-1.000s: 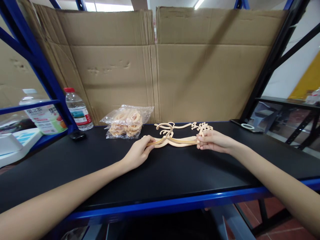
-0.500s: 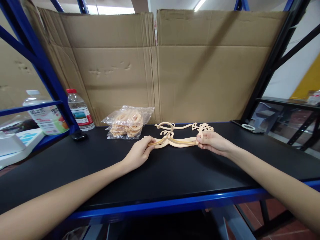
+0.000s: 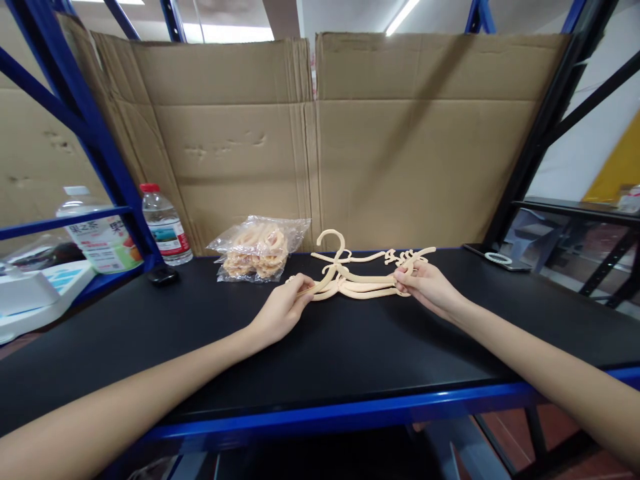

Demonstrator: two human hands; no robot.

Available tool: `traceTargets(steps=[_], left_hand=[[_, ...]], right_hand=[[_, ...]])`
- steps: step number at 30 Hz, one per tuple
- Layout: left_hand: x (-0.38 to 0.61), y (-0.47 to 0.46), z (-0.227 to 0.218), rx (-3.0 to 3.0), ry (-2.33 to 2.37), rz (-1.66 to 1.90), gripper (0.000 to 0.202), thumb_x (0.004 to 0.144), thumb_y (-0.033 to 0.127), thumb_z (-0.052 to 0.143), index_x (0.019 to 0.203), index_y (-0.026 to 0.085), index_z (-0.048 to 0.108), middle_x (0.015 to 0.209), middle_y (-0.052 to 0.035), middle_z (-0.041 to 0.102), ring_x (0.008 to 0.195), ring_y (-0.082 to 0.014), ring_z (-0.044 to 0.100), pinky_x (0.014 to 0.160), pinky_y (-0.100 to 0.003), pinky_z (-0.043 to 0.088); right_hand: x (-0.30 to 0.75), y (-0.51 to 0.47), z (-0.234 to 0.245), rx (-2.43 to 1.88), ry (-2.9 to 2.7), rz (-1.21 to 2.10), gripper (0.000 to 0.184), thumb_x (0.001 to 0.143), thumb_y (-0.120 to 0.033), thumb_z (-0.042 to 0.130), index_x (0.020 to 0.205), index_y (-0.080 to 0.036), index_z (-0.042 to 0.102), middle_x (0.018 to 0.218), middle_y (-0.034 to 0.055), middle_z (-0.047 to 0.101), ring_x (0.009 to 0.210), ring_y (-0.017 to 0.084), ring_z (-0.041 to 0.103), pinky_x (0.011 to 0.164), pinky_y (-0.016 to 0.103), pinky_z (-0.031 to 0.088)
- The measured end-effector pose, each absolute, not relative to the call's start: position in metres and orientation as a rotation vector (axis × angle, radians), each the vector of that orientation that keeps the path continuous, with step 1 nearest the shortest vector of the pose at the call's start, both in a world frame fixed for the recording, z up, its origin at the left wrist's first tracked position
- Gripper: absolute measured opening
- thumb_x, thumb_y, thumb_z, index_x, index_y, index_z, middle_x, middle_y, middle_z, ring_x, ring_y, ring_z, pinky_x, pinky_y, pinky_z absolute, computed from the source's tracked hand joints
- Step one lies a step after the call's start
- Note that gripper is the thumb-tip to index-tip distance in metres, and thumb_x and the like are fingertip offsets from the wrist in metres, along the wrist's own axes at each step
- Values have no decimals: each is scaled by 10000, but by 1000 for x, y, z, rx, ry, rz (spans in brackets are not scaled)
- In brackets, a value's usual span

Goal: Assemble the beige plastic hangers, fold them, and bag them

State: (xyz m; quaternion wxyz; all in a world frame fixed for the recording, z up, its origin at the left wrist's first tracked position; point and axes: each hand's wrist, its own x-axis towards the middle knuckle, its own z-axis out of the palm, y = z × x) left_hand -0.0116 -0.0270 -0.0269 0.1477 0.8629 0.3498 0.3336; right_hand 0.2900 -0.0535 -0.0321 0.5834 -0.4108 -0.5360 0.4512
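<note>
A cream-coloured clothes hanger [image 3: 369,279] is stretched between my two hands, its hook standing up toward the cardboard. My left hand [image 3: 281,312] is closed around the hanger's left arm. At the other end, the fingers of my right hand [image 3: 425,285] pinch the right arm, and a thin cream strip slants up past them; whether it belongs to this hanger I cannot tell. More cream hangers [image 3: 367,293] lie just beneath on the black tabletop. Behind them are another hanger [image 3: 367,256] and a cluster of small cream pieces [image 3: 393,257], partly hidden by my right hand.
A clear plastic bag of cream parts [image 3: 257,250] sits left of the hangers. Further left are a black computer mouse [image 3: 163,275] and a red-capped water bottle [image 3: 167,230]. Cardboard [image 3: 425,153] walls off the back. A white ring [image 3: 498,258] lies at the right.
The held hanger has turned so that its hook now points up and left instead of lying low. Both hands keep their grip; the view has shifted slightly.
</note>
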Motion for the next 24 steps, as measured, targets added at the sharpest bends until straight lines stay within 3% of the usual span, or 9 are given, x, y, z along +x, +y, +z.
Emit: traceTargets(steps=[5,13,21,24], left_hand=[[-14,-27,-23,2490,1037,954,151,913,308,383,1001,197,437,669,29,492,608,-150,500,611,-265,398],[-27,-18,-11,2676,1124,800,157,930,324,380,881,196,457,806,-19,560,711,-175,545,633,-282,406],[-29,-19,-9,3020,992,628,113,906,217,403,861,175,498,901,-62,530,834,-202,521,735,-311,436],[-28,-18,-10,3072,944,517,103,889,185,440,834,175,526,883,-61,559,829,-200,522,728,-301,434]], right_hand=[[290,-55,-26,-888,-1266,1121,253,655,-347,779,708,-169,607,696,0,560,580,97,445,531,261,347],[322,-42,-14,-933,-1188,1136,238,605,-341,809,729,-175,691,659,-7,580,562,95,473,552,260,393],[363,-34,-5,-1239,-1799,947,262,604,-338,798,790,-173,714,801,48,695,718,166,617,671,283,454],[362,-35,-6,-1274,-2036,866,243,634,-378,763,769,-180,720,760,43,694,670,169,610,621,280,445]])
